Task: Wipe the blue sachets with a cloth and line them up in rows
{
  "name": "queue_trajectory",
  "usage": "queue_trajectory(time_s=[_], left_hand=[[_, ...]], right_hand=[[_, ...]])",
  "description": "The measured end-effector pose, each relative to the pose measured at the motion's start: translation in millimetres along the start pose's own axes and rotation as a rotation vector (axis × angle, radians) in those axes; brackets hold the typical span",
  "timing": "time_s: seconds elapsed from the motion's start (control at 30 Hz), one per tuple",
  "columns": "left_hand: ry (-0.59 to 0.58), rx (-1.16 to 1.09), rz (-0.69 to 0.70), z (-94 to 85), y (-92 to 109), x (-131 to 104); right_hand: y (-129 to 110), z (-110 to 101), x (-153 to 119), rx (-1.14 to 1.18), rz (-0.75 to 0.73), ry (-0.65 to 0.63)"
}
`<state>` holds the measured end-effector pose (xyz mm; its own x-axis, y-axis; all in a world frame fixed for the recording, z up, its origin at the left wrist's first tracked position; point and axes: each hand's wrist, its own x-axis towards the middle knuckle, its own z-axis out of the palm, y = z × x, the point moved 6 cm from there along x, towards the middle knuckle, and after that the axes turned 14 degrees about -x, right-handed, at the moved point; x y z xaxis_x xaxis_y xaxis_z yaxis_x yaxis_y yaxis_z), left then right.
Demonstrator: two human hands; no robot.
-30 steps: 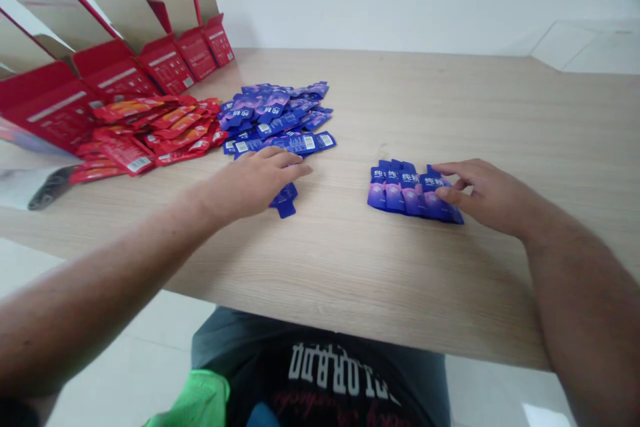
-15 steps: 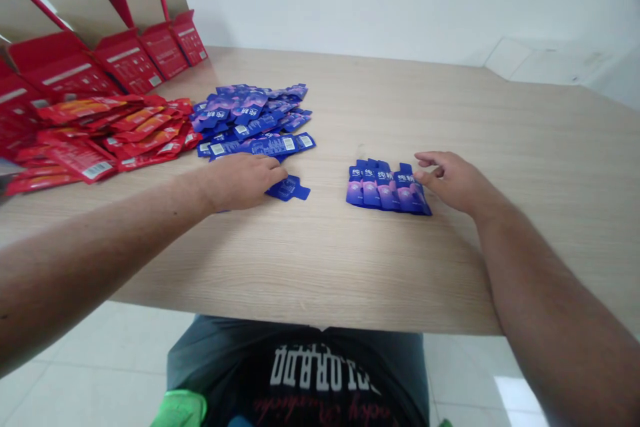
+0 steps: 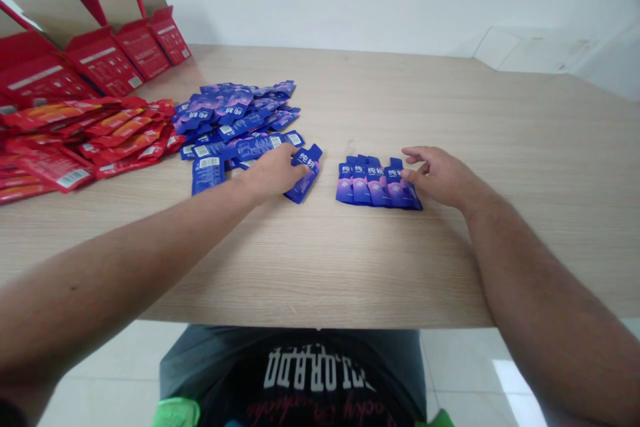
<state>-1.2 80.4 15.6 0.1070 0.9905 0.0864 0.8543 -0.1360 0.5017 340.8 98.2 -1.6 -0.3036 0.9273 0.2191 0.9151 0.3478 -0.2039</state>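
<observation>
My left hand (image 3: 277, 170) is closed on a blue-and-purple sachet (image 3: 306, 177), gripping it between thumb and fingers with its spout end pointing up. To the right lies an overlapping row of several matching sachets (image 3: 377, 183), printed sides up and narrow ends away from me. At the right end of that row rests my right hand (image 3: 437, 173), fingers and thumb apart. Its thumb is at the last sachet, seemingly touching it. Behind my left hand is a loose pile of blue sachets (image 3: 240, 110). One sachet (image 3: 207, 172) lies barcode up beside my left wrist.
Red sachets (image 3: 115, 137) are heaped at the left of the wooden table (image 3: 320, 267). Red cartons (image 3: 103, 60) with raised flaps stand in a row behind them. A white wall (image 3: 340, 0) borders the table's far side. The table's front edge runs close to my lap.
My left hand has moved right from the pile's front edge, bringing a sachet that now shows its printed front. My right hand stays by the row. The view has shifted slightly.
</observation>
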Motion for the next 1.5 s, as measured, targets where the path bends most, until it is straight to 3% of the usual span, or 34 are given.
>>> queue_trajectory(time_s=[0.07, 0.17, 0.27, 0.37, 0.43, 0.53, 0.67, 0.73, 0.8, 0.93, 1.13, 1.23, 1.33, 1.43, 1.5], left_hand=[[-0.015, -0.118, -0.051, 13.3, 3.5, 4.6], [-0.089, -0.079, 0.011, 23.9, 14.2, 5.8], [-0.115, 0.057, 0.133, 20.5, 24.0, -2.1], [-0.210, 0.031, 0.184, 16.0, 26.7, -19.4], [-0.209, 0.017, 0.183, 4.9, 22.3, -31.8], [-0.062, 0.096, 0.107, -29.7, -1.1, -46.6], [0.263, 0.351, -0.137, -86.4, -56.9, -66.8], [0.267, 0.440, -0.252, -95.3, -84.7, -75.5], [0.183, 0.434, -0.344, -90.4, -108.7, -80.0], [0.165, 0.309, -0.375, -80.7, -130.9, -76.3], [0.232, -0.057, -0.394, -90.6, -139.9, -80.1], [0.216, -0.263, -0.377, -90.8, -137.1, -94.0], [0.183, -0.505, -0.457, -85.3, -132.5, -111.1], [0.087, -0.767, -0.438, -78.1, -114.3, -120.8], [0.030, -0.704, -0.389, -78.2, -98.7, -122.9]], right_hand=[[-1.6, 0.4, -0.4, -0.001, -0.001, -0.013], [-5.1, -0.3, -1.6, -0.001, -0.007, -0.027], [-6.8, -1.0, -2.7, -0.017, 0.003, -0.046], [-6.1, -1.0, -2.9, -0.024, 0.021, -0.063], [-5.4, -1.4, -2.3, -0.024, 0.028, -0.062], [-5.2, -3.2, -1.5, -0.036, 0.040, -0.054], [-5.6, -3.4, -2.5, -0.020, 0.055, -0.076], [-4.2, -1.6, -3.2, -0.014, 0.053, -0.080], [-1.4, 2.5, -3.2, 0.003, 0.044, -0.087], [5.7, 13.2, -1.5, 0.051, 0.035, -0.117], [11.3, 18.7, -1.1, 0.055, 0.080, -0.156], [9.7, 17.8, -1.8, 0.043, 0.076, -0.155], [6.9, 16.3, -2.5, 0.023, 0.059, -0.148], [4.2, 15.1, -2.5, 0.013, 0.043, -0.146], [2.8, 14.5, -2.2, 0.003, 0.038, -0.152]])
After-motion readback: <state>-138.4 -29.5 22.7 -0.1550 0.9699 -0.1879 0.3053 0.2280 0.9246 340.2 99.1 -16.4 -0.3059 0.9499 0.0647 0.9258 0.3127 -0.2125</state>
